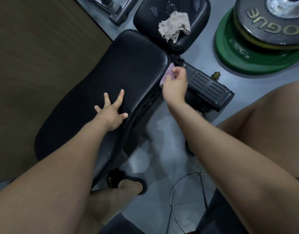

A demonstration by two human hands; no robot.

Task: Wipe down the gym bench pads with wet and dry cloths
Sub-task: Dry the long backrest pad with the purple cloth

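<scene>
Head view: the left hand (112, 115) lies at 9 o'clock of the picture's middle. It is open, fingers spread wide and straight, palm flat on the long black pad (121, 70), near the pad's 4 o'clock edge. It holds nothing.

The right hand (174, 83) sits at 1 o'clock from the middle, fingers curled into a loose fist around a pink cloth (169, 69). The cloth bunches out from the hand at 11 o'clock and touches the corner of the long pad, where the pad meets the black metal frame (207, 86).

At 12 o'clock stands the short black pad (192, 12), just beside the far end of the long one. Wet smears mark its top. A crumpled grey cloth (174, 27) lies on it, touched by neither hand.

At 2 o'clock a stack of weight plates rests on the grey floor (162, 132): a green plate (229, 53) underneath and a black plate (263, 26) above. Yellow letters on the black plate, seen upside down, read "OGUE", the first letter cut by the picture's edge. The green plate carries small raised writing, too blurred to read.

A foot in a black slipper (128, 183) stands at 6 o'clock.
</scene>
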